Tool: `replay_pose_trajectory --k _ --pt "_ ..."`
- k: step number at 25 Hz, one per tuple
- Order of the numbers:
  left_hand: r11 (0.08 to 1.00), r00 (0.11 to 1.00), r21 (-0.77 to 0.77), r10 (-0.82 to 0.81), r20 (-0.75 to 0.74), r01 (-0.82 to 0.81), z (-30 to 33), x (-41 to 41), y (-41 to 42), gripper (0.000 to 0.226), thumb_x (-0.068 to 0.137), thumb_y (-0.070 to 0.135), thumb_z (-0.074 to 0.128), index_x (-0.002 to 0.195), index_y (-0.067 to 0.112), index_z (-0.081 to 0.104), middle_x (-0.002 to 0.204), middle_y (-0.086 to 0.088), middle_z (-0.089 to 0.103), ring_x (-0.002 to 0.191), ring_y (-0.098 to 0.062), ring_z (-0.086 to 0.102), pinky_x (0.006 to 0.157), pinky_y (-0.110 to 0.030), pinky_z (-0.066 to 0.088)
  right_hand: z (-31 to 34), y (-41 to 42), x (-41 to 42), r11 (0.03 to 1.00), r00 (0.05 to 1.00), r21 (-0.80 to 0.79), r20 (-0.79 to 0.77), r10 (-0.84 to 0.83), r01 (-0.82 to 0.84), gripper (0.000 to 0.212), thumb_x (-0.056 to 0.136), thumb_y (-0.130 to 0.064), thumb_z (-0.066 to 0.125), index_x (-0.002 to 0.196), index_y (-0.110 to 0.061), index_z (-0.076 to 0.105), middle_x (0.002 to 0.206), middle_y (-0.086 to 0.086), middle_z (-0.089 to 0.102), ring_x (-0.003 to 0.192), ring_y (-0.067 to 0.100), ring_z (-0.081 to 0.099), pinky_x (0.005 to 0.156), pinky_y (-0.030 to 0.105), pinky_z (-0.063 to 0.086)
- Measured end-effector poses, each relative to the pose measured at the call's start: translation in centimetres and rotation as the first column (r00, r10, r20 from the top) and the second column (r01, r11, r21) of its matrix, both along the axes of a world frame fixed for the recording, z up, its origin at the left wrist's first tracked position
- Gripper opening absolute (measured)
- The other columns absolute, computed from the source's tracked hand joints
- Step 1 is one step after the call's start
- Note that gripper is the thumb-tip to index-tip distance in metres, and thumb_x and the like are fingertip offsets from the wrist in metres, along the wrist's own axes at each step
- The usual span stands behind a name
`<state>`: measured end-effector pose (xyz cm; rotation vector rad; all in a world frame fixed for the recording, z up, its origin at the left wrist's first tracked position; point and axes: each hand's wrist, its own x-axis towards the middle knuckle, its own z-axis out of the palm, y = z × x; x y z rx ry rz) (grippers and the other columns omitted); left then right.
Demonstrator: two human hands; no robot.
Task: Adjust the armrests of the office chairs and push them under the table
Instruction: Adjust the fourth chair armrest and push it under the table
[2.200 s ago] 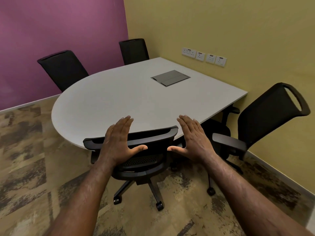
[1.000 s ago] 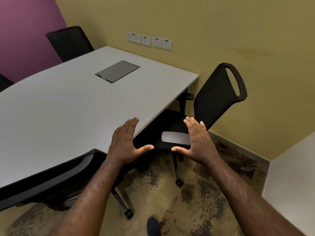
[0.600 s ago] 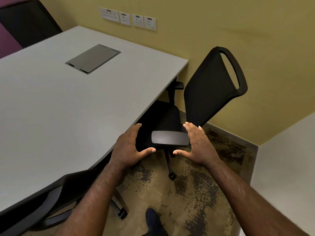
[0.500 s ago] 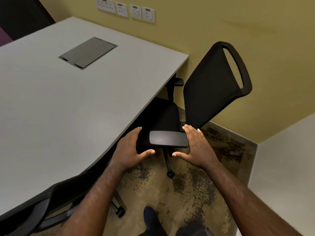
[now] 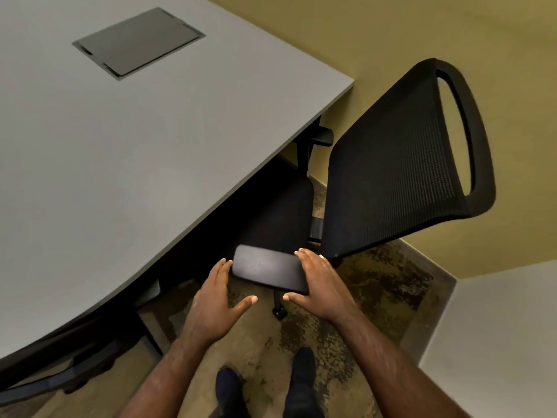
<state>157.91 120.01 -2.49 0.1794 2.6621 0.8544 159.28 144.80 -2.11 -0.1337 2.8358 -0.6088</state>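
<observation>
A black mesh-backed office chair (image 5: 391,176) stands at the corner of the grey table (image 5: 120,146), its seat partly under the tabletop. Its near armrest pad (image 5: 268,271) points toward me. My left hand (image 5: 214,306) is open with its fingertips at the pad's left end and the thumb spread below it. My right hand (image 5: 322,288) is open against the pad's right end, fingers on the far corner and thumb at the near corner. The far armrest (image 5: 322,137) shows just past the table edge. A second black chair (image 5: 60,375) is tucked under the table at the bottom left.
A grey cable hatch (image 5: 138,42) is set into the tabletop. The yellow wall (image 5: 422,31) runs close behind the chair. A white surface (image 5: 497,342) stands at the right. My shoes (image 5: 229,390) are on the patterned carpet below.
I turned from the tucked-in chair to the corner chair and stepped closer. Both hands came down to its near armrest and now touch its two ends.
</observation>
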Motion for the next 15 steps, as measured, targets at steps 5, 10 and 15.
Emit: replay_pose_trajectory --k 5,10,15 --pt "0.965 0.973 0.146 0.202 0.107 -0.216 -3.3 -0.8 3.6 0.098 0.078 0.053 0.072 0.151 0.013 0.02 0.156 -0.003 0.027 0.14 -0.018 0.028 0.113 -0.036 0.03 -4.3 1.1 -2.5 0.999 0.995 -0.017 0.088 0.042 -0.041 0.107 0.072 -0.06 0.071 0.151 -0.014 0.016 0.157 0.003 0.024 0.144 0.017 0.018 0.118 0.034 0.009" --pt "0.768 0.819 0.285 0.531 0.218 -0.574 -6.3 -2.4 5.5 0.104 0.074 0.032 0.082 0.152 0.01 0.016 0.154 -0.008 0.026 0.138 -0.021 0.031 0.111 -0.033 0.029 -6.5 1.4 -4.1 0.996 0.975 -0.033 0.208 0.084 -0.078 0.122 0.061 -0.073 0.07 0.151 -0.016 0.011 0.158 0.001 0.02 0.144 0.017 0.016 0.118 0.037 0.01" --pt "0.505 0.659 0.424 0.603 0.45 -0.752 -8.4 -2.3 7.2 0.109 0.071 0.018 0.085 0.151 0.023 0.01 0.133 0.0 0.044 0.116 -0.017 0.052 0.097 -0.037 0.047 -7.6 0.7 -4.4 0.998 0.984 0.023 0.17 0.048 -0.053 0.117 0.051 -0.073 0.071 0.145 -0.023 0.022 0.143 -0.005 0.039 0.129 0.019 0.035 0.107 0.042 0.029"
